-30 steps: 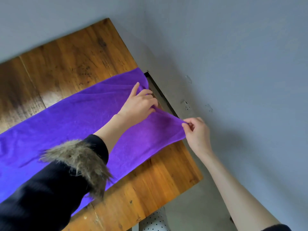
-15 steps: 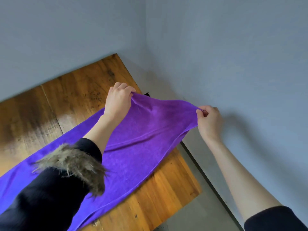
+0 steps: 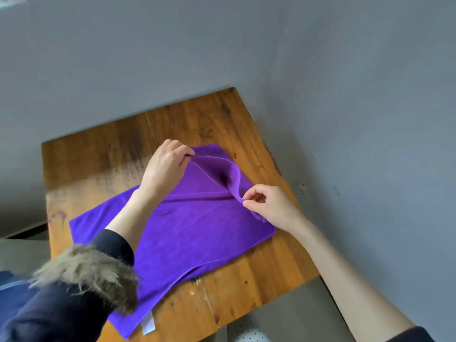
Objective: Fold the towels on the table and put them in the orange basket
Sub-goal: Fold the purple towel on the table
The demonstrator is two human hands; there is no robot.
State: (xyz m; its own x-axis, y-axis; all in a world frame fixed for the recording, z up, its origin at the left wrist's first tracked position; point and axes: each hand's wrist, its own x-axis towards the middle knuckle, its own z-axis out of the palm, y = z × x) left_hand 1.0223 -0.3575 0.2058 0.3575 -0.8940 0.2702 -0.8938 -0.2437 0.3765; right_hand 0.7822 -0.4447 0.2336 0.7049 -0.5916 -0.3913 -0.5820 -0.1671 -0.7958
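Grey walls, worn wooden tabletop (image 3: 103, 154). We see the left hand (image 3: 164, 169) and right hand (image 3: 271, 206) each pinching a corner of the soft purple terry towel (image 3: 192, 233) lying half-folded there; it looks limp and light, so we'd hold the corners.

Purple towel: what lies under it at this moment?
The towel lies on the wooden table, its lifted end pinched by the left hand and right hand. Bare wood shows around it; whatever is beneath the cloth is covered.
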